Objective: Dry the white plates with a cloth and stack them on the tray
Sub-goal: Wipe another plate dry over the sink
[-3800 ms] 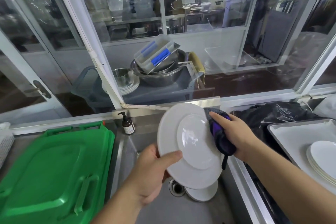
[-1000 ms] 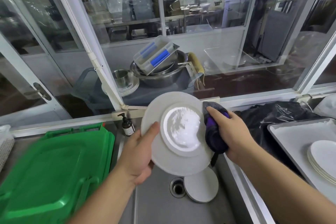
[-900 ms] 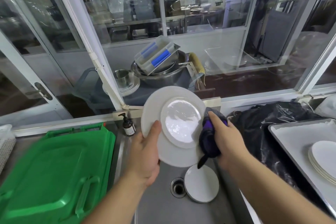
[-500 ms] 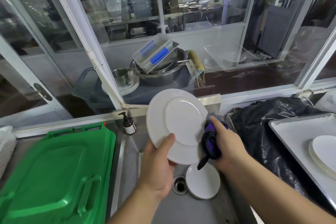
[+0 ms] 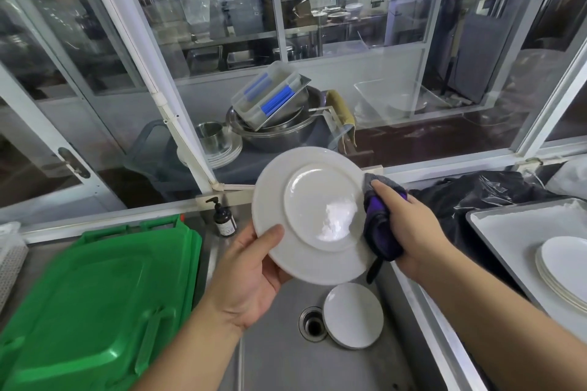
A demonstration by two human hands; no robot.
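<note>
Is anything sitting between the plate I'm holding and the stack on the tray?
Nothing visible blocks it. The plate is held above the sink; only the low sink edge lies before the tray to its right.

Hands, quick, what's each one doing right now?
Left hand: grips the white plate by its lower left rim, thumb on the face.
Right hand: holds the purple cloth against the plate's right edge.

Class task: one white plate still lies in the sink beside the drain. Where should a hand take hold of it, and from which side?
Grip the plate by its rim on the near-left edge, by the drain. It lies nearly flat on the sink floor, so only the edge gives a hold, and the sink wall crowds its right side.
</note>
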